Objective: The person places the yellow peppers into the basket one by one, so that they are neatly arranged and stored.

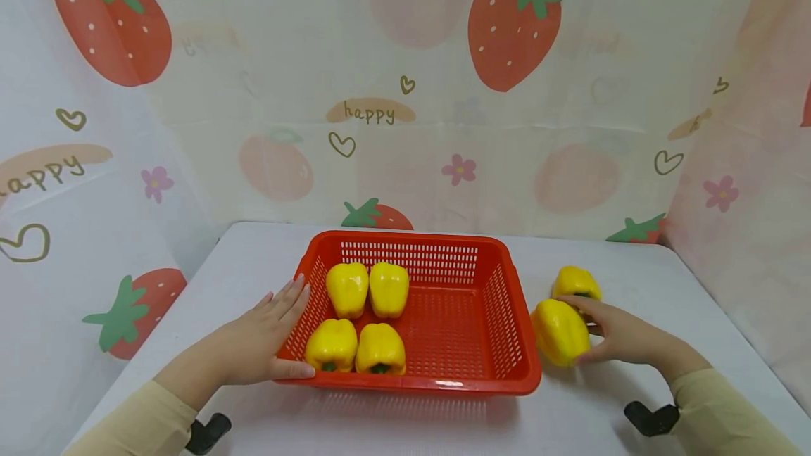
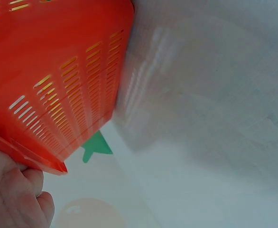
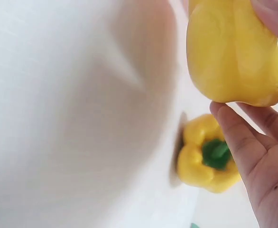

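Observation:
Right of the red plastic basket point(image 1: 443, 383), my right hand point(image 1: 627, 333) grips a yellow bell pepper point(image 1: 560, 333) between thumb and fingers. The right wrist view shows this pepper point(image 3: 236, 52) raised above the table, with the fingertips at its end. Another yellow bell pepper point(image 1: 576, 280) lies just behind it, its green stem point(image 3: 217, 153) facing the right wrist camera. My left hand point(image 1: 262, 340) rests on the basket's left rim, fingers extended, thumb along the front corner. Several yellow bell peppers point(image 1: 347, 290) sit in the left half of the basket, in two rows.
The basket stands on a white table point(image 1: 253, 428) and has slotted walls point(image 2: 77, 90). A curtain point(image 1: 443, 160) printed with strawberries, hearts and flowers encloses the back and sides. Dark wrist-mounted pieces point(image 1: 651, 419) show near both sleeves.

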Action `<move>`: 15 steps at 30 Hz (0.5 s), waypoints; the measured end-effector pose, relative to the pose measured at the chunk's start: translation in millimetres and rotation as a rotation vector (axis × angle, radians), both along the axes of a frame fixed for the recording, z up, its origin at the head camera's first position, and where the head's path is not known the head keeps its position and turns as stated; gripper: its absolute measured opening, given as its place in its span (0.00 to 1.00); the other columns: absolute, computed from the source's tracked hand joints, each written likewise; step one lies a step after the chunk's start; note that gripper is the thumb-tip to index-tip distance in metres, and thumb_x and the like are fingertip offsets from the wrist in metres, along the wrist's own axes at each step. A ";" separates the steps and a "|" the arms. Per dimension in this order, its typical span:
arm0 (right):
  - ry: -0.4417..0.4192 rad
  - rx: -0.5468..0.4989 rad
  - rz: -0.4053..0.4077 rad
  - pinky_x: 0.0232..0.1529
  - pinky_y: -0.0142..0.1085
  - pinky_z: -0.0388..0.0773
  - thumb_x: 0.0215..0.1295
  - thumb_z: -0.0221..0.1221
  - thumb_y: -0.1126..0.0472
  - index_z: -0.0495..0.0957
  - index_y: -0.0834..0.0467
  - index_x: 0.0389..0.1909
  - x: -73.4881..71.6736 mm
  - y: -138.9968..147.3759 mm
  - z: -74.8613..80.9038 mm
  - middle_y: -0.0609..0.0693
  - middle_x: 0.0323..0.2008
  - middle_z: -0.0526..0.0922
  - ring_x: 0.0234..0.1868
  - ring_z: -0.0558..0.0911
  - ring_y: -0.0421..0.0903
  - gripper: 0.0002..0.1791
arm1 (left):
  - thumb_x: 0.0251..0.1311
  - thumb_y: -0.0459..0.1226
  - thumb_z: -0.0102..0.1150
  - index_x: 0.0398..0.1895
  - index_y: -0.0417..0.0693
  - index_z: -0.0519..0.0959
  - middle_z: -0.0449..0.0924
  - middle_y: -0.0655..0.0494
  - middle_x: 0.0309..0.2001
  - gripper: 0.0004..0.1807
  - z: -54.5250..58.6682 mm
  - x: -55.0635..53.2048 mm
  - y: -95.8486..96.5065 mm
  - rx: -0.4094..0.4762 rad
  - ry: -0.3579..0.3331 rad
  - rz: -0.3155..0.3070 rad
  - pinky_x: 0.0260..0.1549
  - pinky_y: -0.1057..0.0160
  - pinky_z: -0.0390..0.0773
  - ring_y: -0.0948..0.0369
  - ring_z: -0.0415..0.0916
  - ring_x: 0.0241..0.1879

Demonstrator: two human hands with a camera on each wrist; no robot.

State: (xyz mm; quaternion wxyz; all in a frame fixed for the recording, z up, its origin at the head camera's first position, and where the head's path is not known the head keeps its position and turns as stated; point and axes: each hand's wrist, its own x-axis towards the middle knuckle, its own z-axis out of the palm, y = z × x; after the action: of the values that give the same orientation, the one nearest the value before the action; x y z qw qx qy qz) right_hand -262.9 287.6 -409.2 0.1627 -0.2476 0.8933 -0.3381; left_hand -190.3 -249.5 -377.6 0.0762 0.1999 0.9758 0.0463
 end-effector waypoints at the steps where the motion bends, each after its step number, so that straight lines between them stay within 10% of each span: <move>1: 0.010 -0.006 0.009 0.54 0.50 0.70 0.43 0.71 0.52 0.57 0.59 0.65 -0.2 0.8 1.7 0.59 0.59 0.65 0.54 0.67 0.57 0.49 | 0.38 0.74 0.46 0.71 0.42 0.43 0.37 0.46 0.72 0.64 -0.2 -0.1 -0.1 0.000 0.001 -0.001 0.64 0.45 0.46 0.50 0.38 0.70; 15: 0.165 -0.039 0.021 0.49 0.23 0.70 0.43 0.71 0.53 0.56 0.56 0.67 -7.6 9.8 34.5 0.53 0.60 0.65 0.50 0.70 0.38 0.49 | 0.38 0.74 0.46 0.71 0.42 0.43 0.37 0.46 0.72 0.64 1.3 -0.3 0.8 -0.015 0.003 -0.001 0.64 0.45 0.46 0.50 0.38 0.70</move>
State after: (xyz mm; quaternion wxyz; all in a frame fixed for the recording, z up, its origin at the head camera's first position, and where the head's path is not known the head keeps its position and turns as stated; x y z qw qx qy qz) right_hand -270.5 297.4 -374.8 0.0872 -0.2871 0.8942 -0.3322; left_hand -190.6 -248.7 -376.3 0.0761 0.1999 0.9761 0.0385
